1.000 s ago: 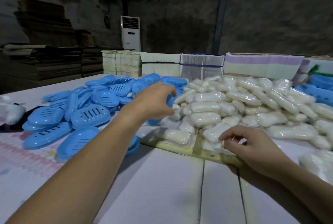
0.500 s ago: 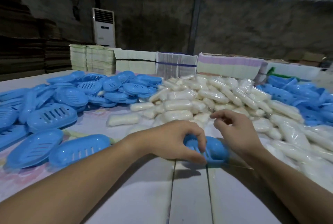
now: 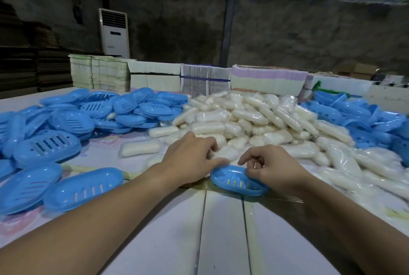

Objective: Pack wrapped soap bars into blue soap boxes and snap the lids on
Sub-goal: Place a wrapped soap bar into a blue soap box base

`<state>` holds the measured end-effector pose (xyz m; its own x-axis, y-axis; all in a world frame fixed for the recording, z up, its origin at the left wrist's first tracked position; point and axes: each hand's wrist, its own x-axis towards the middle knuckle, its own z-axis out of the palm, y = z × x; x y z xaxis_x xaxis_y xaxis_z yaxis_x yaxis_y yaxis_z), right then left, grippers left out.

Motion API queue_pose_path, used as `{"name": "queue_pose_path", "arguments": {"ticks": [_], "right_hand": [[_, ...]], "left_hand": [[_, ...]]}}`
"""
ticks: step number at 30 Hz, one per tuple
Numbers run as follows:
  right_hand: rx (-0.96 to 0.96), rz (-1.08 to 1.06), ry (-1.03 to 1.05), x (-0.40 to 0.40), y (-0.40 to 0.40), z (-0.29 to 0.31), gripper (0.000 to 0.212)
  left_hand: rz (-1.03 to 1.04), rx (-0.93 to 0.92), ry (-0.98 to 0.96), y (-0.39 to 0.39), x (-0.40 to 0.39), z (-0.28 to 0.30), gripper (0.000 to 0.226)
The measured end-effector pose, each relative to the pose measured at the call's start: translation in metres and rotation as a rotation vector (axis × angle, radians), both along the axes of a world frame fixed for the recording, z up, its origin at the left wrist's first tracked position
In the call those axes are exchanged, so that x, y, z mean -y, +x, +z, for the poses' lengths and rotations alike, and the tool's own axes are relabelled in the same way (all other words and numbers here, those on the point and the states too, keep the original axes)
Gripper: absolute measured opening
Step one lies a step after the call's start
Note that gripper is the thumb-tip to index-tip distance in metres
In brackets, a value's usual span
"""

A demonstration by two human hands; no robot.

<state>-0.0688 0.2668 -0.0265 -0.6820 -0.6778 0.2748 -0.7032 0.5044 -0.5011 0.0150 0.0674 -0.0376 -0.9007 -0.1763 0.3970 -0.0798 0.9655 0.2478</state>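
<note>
Both hands (image 3: 230,162) grip a blue soap box (image 3: 238,180) before soap bars (image 3: 254,120).

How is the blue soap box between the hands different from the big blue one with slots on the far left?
The soap box between the hands lies hollow side up, both hands touching it. The slotted box on the left lies domed side up, untouched, leaning on other boxes. The first looks smaller, though it may just be the wide lens. Both are blue, oval and slotted.

I am seeing two hands, left (image 3: 190,159) and right (image 3: 273,169), and counting one open blue soap box (image 3: 238,180) between them. Beyond them are lying too many wrapped soap bars (image 3: 243,120) to count; left and right, uncountable blue box halves (image 3: 73,122).
</note>
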Motion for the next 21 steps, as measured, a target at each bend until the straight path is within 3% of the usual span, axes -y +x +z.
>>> {"name": "queue_pose_path", "arguments": {"ticks": [9, 16, 21], "right_hand": [[-0.035, -0.019, 0.107, -0.016, -0.010, 0.011, 0.028], [-0.049, -0.010, 0.097, -0.020, -0.011, 0.013, 0.022], [-0.013, -0.014, 0.076, -0.018, -0.013, 0.006, 0.021]], "left_hand": [[0.122, 0.080, -0.146, 0.002, -0.005, 0.011, 0.029], [0.102, 0.171, -0.204, -0.003, -0.019, 0.005, 0.040], [0.058, 0.086, -0.046, -0.001, -0.010, 0.006, 0.049]]}}
